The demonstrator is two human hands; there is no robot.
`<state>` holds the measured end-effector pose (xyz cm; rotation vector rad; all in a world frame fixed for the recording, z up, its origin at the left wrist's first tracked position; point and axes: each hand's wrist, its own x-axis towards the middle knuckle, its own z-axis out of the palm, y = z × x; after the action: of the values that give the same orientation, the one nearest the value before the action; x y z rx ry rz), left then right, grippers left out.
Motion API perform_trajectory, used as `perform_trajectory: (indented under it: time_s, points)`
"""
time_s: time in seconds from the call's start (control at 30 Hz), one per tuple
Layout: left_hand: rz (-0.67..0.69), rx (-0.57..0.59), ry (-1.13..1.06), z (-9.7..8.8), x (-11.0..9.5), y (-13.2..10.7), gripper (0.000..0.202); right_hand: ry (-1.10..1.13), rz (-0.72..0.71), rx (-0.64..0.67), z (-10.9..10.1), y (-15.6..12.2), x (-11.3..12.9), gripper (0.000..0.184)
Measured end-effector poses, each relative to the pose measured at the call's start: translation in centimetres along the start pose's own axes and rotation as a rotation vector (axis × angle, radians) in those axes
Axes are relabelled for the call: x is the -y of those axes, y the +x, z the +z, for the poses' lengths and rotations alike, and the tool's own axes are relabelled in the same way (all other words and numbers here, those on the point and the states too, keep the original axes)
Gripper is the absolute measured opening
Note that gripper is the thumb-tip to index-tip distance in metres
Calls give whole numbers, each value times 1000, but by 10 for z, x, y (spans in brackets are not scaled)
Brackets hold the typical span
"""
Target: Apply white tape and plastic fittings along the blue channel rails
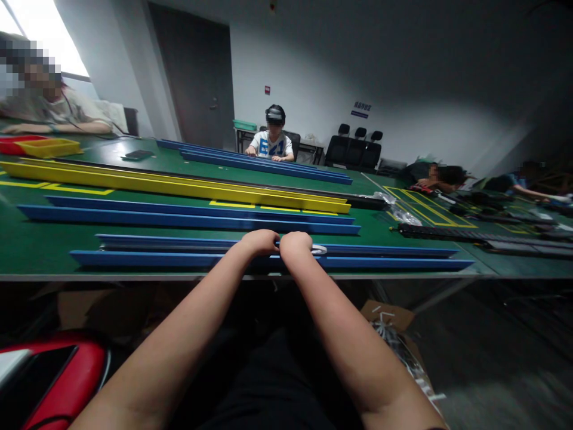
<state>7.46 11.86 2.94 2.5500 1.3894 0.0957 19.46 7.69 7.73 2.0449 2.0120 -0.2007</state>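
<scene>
Pressing both fists side by side, you have your left hand (259, 242) and right hand (295, 242) on the nearest blue rail (380, 263), which lies along the near edge of the green table (36, 245), straight ahead at twelve o'clock. Both sets of fingers are curled under, knuckles toward you; I cannot tell whether they clamp anything. A small white piece (319, 249) peeks out at three o'clock of your right hand, touching it. You seem to be working that piece at the rail. The next move calls for even pressure, so the long rail does not slide. A yellow rail (179, 186) lies beyond, toward eleven o'clock.
</scene>
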Motion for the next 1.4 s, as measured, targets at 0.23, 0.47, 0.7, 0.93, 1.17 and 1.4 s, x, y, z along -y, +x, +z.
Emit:
perform_trajectory:
  time_s: [0.23, 0.47, 0.7, 0.93, 1.17, 1.4]
  points:
    - [-7, -33, 25, 1, 5, -6, 29, -4, -29, -1, 2, -2, -4, 35]
    - [41, -36, 26, -1, 9, -15, 23, 7, -64, -34, 2, -13, -2, 33]
    - [12, -3, 7, -10, 43, -42, 27, 61, -147, -139, 1, -31, 11, 37]
    - [-53, 8, -50, -20, 71, -61, 24, 224, -412, -150, 3, -31, -18, 40]
    - [-91, -24, 9, -19, 70, -64, 27, 128, -268, -168, -9, -20, -50, 49]
    - [-100, -35, 44, -17, 74, -64, 29, -34, -140, -73, -9, -12, -68, 59]
